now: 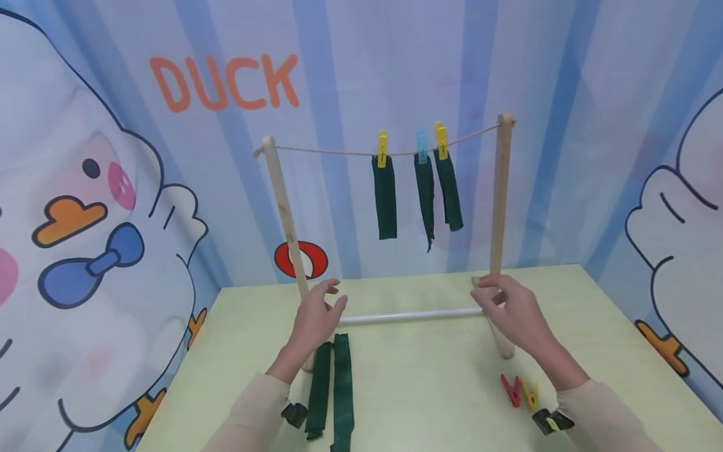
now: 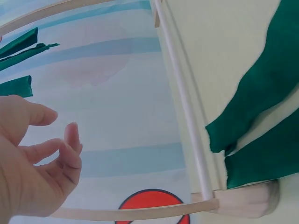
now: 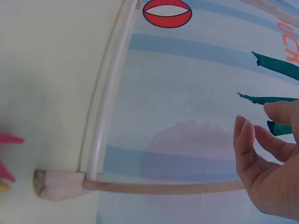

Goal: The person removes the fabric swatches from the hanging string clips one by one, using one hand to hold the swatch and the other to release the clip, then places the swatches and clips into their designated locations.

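Wooden rack: two pale posts (image 1: 500,201), beige twine line (image 1: 333,151) strung between their tops, white round rod (image 1: 412,316) joining them low down.

Left hand (image 1: 317,319): in front of the rack's left post in the head view; fingers loosely bent, a moderate gap to the thumb, grip empty.

Right hand (image 1: 516,312): by the foot of the rack's right post; fingers bent, a narrower gap to the thumb, grip empty. Contact with the rack: cannot tell.

Hung on the rack's line, left to right: flat dark green cloth strip (image 1: 386,204) under a yellow clothespin (image 1: 383,149); narrow, folded-looking green strip (image 1: 425,194) under a light blue clothespin (image 1: 422,147); tilted green strip (image 1: 449,191) under a second yellow clothespin (image 1: 442,141).

Beside the rack's left foot: two long green cloth strips (image 1: 342,392), side by side on the pale yellow table (image 1: 423,376).

Near the rack's right foot: red clothespin (image 1: 511,390), yellow clothespin on the table (image 1: 530,397).

Behind the rack: blue-striped backdrop (image 1: 361,75), orange "DUCK" lettering (image 1: 236,83).
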A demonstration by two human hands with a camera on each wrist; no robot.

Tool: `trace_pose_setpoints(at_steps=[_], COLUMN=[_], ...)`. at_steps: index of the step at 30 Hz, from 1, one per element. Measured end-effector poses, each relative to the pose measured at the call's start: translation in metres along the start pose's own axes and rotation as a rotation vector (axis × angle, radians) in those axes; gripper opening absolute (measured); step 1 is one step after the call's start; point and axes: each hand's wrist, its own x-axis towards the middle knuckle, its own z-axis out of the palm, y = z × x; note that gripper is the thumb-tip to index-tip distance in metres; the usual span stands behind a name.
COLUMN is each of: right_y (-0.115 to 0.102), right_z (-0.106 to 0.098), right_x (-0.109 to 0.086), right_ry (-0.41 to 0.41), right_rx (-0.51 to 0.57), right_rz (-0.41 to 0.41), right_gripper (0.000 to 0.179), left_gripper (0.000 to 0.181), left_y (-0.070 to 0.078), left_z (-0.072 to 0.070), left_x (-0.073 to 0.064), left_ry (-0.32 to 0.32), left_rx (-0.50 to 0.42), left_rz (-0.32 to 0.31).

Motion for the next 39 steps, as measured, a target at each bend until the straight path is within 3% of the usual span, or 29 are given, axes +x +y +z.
trace_pose_setpoints(at_steps=[8,18,27,39], right_y=[-0.026,-0.053,-0.066,-0.076], right_z=[0.007,-0.006,-0.010,-0.011], right_x=[0.024,0.052,0.064,0.073], right_ry=[0.036,0.134,0.143,0.171], right_rx=[0.032,0.066,0.090,0.086], right_rz=[-0.091,-0.229,-0.274,-0.333], right_gripper=[0.031,0.025,0.019,0.022], left_gripper=[0.044,0.047,0.049,0.048], left_y=[0.009,0.029,0.032,0.037], left_z=[-0.011,-0.013,-0.012,-0.011], left_x=[0.013,0.032,0.032,0.038], left_ry=[0.045,0.064,0.045,0.051], left_rx=[-0.035,-0.075,-0.102,-0.112], left_rz=[0.038,0.100,0.088,0.121])
